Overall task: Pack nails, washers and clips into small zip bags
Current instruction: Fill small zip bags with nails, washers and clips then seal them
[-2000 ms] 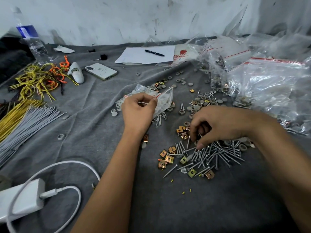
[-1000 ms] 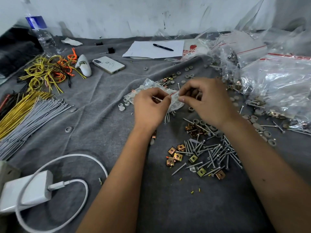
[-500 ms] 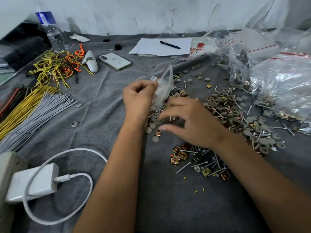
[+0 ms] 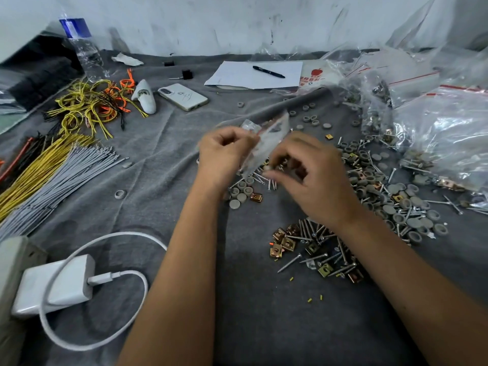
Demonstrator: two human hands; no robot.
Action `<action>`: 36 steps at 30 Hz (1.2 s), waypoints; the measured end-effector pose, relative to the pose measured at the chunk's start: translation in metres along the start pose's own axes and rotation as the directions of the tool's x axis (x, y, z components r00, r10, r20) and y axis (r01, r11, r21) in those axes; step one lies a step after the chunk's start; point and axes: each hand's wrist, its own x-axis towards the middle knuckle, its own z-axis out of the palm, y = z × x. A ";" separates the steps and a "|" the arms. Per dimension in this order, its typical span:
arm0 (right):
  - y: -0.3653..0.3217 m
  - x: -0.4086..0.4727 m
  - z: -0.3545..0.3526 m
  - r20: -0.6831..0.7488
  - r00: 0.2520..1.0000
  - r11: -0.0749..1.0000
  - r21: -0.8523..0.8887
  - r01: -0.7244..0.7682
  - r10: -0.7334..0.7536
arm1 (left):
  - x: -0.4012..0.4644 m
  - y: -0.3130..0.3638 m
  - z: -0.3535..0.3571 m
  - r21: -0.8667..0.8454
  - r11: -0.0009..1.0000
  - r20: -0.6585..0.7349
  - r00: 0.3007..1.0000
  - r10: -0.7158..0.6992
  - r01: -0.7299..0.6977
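Note:
My left hand (image 4: 224,154) holds a small clear zip bag (image 4: 268,138) raised above the grey cloth, gripping its left edge. My right hand (image 4: 314,180) is blurred; its curled fingertips meet the bag's lower edge and seem to pinch it. Under the hands lie a few grey washers (image 4: 241,194), short nails and one brass clip (image 4: 256,198). Nearer me is a pile of nails (image 4: 324,241) mixed with brass clips (image 4: 280,244). A wide spread of grey washers (image 4: 412,215) lies to the right.
Large clear bags (image 4: 449,133) of hardware fill the right. A phone (image 4: 183,96), paper (image 4: 237,75) with a pen (image 4: 268,71) and a water bottle (image 4: 81,48) sit at the back. Coloured wires (image 4: 87,107) and grey ties (image 4: 60,175) lie left, a white charger (image 4: 55,286) near left.
My right hand took nails from the pile and brought them to the bag. My left hand then lifted the bag off the cloth, and my right hand has now closed in on its lower edge.

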 end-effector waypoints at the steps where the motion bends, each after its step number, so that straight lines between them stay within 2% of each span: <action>1: 0.002 0.001 -0.003 -0.101 0.995 0.999 -0.034 0.008 -0.011 | -0.002 0.000 0.003 0.092 0.995 0.074 0.996 0.042 -0.049; 3: 0.008 0.001 -0.008 -0.175 0.984 0.997 -0.073 0.010 -0.023 | -0.007 -0.001 0.008 0.197 0.972 0.192 0.977 0.090 -0.129; 5: 0.014 0.000 -0.009 -0.131 0.991 0.995 -0.096 -0.005 -0.008 | -0.009 -0.002 0.012 0.214 0.966 0.225 0.969 0.098 -0.148; 13: 0.021 -0.001 -0.004 -0.078 0.996 0.985 -0.162 -0.062 0.049 | -0.009 -0.001 0.010 0.173 0.978 0.164 0.983 0.088 -0.117; 17: 0.014 0.000 -0.004 -0.155 0.988 0.987 -0.159 -0.030 0.005 | -0.004 -0.003 0.007 0.162 0.980 0.082 0.992 0.100 -0.112; 21: 0.004 -0.001 -0.003 -0.239 0.969 0.988 -0.154 0.031 -0.067 | 0.001 -0.003 0.002 0.065 0.993 -0.014 0.995 0.098 -0.097; 23: -0.001 -0.002 0.002 -0.111 0.990 0.985 -0.155 0.073 -0.091 | 0.002 -0.003 0.000 -0.009 0.997 -0.044 0.996 0.074 -0.075; 25: -0.005 -0.002 0.011 0.138 0.984 0.976 -0.170 0.134 -0.111 | 0.001 -0.003 -0.002 -0.110 0.993 -0.071 0.997 0.029 -0.037; 27: -0.009 -0.002 0.022 0.350 0.925 0.952 -0.203 0.229 -0.148 | 0.002 -0.001 -0.004 -0.159 0.987 -0.104 0.995 0.007 -0.024; 29: -0.010 -0.002 0.031 0.480 0.863 0.928 -0.225 0.296 -0.159 | 0.003 0.000 -0.005 -0.156 0.987 -0.126 0.992 0.010 -0.030; 32: -0.007 0.000 0.035 0.543 0.826 0.938 -0.188 0.293 -0.149 | 0.002 0.003 -0.005 -0.155 0.987 -0.159 0.987 0.005 -0.030; 36: 0.000 0.004 0.031 0.513 0.845 0.973 -0.075 0.218 -0.150 | 0.000 0.005 0.000 -0.186 0.982 -0.172 0.985 -0.022 -0.011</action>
